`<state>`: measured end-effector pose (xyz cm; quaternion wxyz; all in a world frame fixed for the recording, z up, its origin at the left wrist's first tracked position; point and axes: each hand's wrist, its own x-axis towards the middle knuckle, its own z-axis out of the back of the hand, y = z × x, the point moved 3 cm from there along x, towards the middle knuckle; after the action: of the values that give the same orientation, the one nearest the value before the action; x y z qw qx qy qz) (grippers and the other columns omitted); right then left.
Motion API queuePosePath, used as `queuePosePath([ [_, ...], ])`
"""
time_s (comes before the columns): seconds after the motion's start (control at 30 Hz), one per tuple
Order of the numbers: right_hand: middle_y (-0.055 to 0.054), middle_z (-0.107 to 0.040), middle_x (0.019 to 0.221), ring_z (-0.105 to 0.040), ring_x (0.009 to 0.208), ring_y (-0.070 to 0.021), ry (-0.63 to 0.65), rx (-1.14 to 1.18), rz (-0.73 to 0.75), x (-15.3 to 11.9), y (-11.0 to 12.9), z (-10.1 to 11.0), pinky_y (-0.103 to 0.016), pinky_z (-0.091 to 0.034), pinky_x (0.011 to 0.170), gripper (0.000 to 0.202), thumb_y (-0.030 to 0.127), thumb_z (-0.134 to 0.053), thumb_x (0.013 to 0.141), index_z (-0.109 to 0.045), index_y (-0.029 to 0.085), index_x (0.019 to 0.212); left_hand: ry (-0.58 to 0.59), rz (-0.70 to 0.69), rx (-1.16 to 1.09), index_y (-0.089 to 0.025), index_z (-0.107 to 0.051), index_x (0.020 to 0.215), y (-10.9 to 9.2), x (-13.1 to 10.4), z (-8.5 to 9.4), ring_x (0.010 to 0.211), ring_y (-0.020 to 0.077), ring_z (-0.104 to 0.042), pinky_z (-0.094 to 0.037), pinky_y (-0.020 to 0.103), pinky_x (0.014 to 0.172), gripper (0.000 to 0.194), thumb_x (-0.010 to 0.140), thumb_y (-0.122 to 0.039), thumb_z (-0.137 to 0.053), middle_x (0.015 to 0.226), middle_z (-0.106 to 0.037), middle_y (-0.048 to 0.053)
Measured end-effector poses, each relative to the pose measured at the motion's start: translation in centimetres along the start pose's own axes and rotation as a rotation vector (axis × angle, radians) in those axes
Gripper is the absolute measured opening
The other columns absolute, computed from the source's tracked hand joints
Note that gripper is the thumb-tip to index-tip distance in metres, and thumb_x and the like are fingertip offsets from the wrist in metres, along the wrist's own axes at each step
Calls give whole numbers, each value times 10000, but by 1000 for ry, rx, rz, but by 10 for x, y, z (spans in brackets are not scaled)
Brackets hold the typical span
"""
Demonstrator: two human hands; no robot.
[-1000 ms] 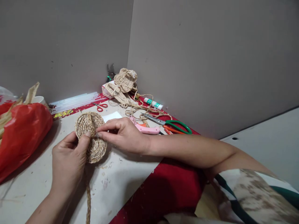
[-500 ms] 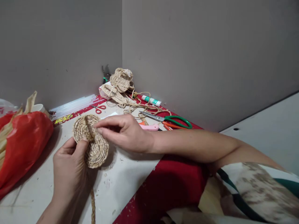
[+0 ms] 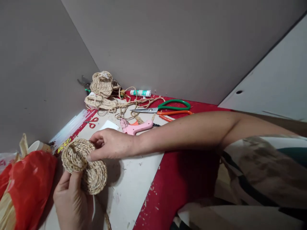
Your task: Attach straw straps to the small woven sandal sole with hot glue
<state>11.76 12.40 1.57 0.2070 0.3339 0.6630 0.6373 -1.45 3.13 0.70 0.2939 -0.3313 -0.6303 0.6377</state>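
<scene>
A coiled piece of braided straw (image 3: pixel 96 179), made of rounded spirals joined together, is held above the white tabletop. My left hand (image 3: pixel 72 195) pinches its lower left edge, thumb in front; the other fingers are partly hidden behind it. At its upper right side, my right hand (image 3: pixel 112 144) grips the rim between thumb and curled fingers. A length of straw braid (image 3: pixel 107 220) hangs below the piece. Just beyond my right forearm lie a pink glue gun (image 3: pixel 139 127) and large scissors (image 3: pixel 153 110) with one green and one orange handle.
Small red scissors (image 3: pixel 92 122), clear glue sticks (image 3: pixel 69 127) and a white-and-green tube (image 3: pixel 140 93) lie toward the wall. Straw cord bundles (image 3: pixel 102 84) crowd the corner. A red plastic bag (image 3: pixel 33 182) with straw bulges at left, beside a white cup (image 3: pixel 38 146).
The view has turned and tilted. My right hand has gone from fingertips at the coil's middle to gripping its upper right rim. The straw piece is now tipped differently, and the glue gun shows fully.
</scene>
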Motion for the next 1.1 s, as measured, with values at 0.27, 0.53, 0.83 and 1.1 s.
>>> queuePosePath([
  [0.27, 59, -474, 588, -445, 591, -64, 3, -105, -3, -3, -2, 0, -195, -331, 529, 170, 186, -666, 734, -530, 132, 648, -49, -42, 91, -230, -722, 1008, -1, -6, 0, 874, 153, -692, -533, 207, 790, 369, 661, -107, -716, 951, -758, -41],
  [0.53, 60, -509, 546, -491, 520, -73, 29, -50, -65, -5, -1, 4, -180, -359, 462, 173, 176, -682, 688, -530, 142, 613, -31, -91, 201, -226, -716, 1034, 2, -6, 3, 852, 157, -691, -536, 216, 764, 372, 679, -115, -715, 944, -758, -37],
  [0.83, 53, -548, 543, -514, 465, -92, 44, 225, -242, 3, -25, -1, -206, -440, 440, 155, 174, -671, 593, -530, 160, 656, -5, -147, 303, -236, -702, 1056, 1, -15, -12, 972, 192, -677, -524, 263, 839, 331, 729, -192, -686, 1074, -737, -9],
  [1.1, 25, -609, 638, -565, 527, -95, 275, 352, -238, 8, -19, 2, -220, -495, 508, 164, 181, -699, 597, -581, 146, 704, 30, -52, 215, -270, -697, 1055, 1, -6, -4, 915, 179, -688, -534, 271, 806, 379, 696, -149, -684, 998, -749, -43],
])
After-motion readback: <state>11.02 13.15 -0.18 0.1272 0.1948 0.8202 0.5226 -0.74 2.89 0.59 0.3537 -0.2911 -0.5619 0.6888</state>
